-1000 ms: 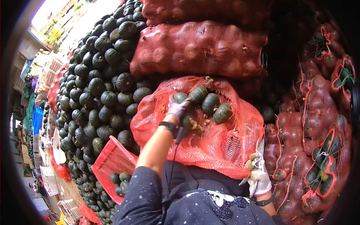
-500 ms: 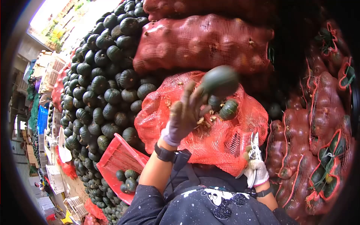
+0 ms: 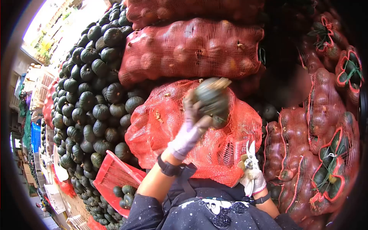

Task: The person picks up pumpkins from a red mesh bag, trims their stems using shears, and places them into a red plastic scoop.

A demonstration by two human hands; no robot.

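Over the red mesh sack (image 3: pixel 147 130) in front of me, my left hand (image 3: pixel 193 124), in a stained glove, has its fingers and thumb against a dark green pumpkin (image 3: pixel 213 102). A pale stem (image 3: pixel 220 83) sticks up from its top. Held low at the right side of the sack, my right hand (image 3: pixel 253 180) wears a white glove and is closed around pruning shears (image 3: pixel 250 163). Their blades point upward and stand apart. The pumpkin hides much of the sack's middle.
Filled red mesh sacks lie beyond (image 3: pixel 191 50) and stacked to the right (image 3: pixel 295 142). A big heap of green pumpkins (image 3: pixel 90 99) rises at the left. Near my left elbow, a red plastic crate (image 3: pixel 111 172) contains several pumpkins.
The pumpkin, blurred above the spread left fingers before, now sits lower against them with its stem showing. It covers the pumpkins seen in the sack earlier. The right hand keeps the shears.
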